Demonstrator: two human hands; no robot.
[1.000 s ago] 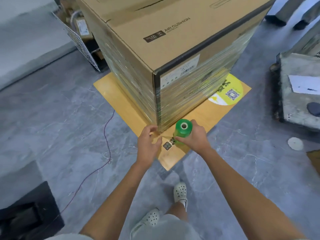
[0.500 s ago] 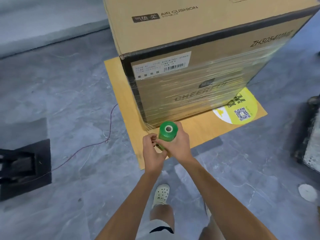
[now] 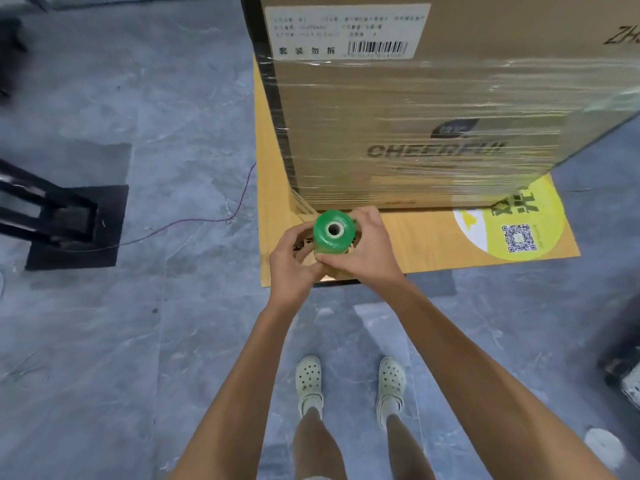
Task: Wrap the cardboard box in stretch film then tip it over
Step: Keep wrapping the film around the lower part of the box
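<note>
Grey marbled floor (image 3: 145,341) fills the near and left of the scene. Cardboard box (image 3: 450,98) stands upright at far right on a flat wooden board (image 3: 273,188) — its lower sides banded in clear stretch film (image 3: 433,168), white barcode label (image 3: 349,31) on the upper face above the wrap. Yellow sticker with QR code (image 3: 512,230) on the board, right of the hands. Black stand base (image 3: 76,226) far left; thin purple wire (image 3: 194,221) trails from it toward the board. Green film roll (image 3: 334,235) held upright just before the box's near-left corner. Right hand (image 3: 363,251) wrapped around the roll; left hand (image 3: 294,261) curled at its left side, fingers touching it — full clasp cannot be told. Two pale clogs (image 3: 310,381) below.
</note>
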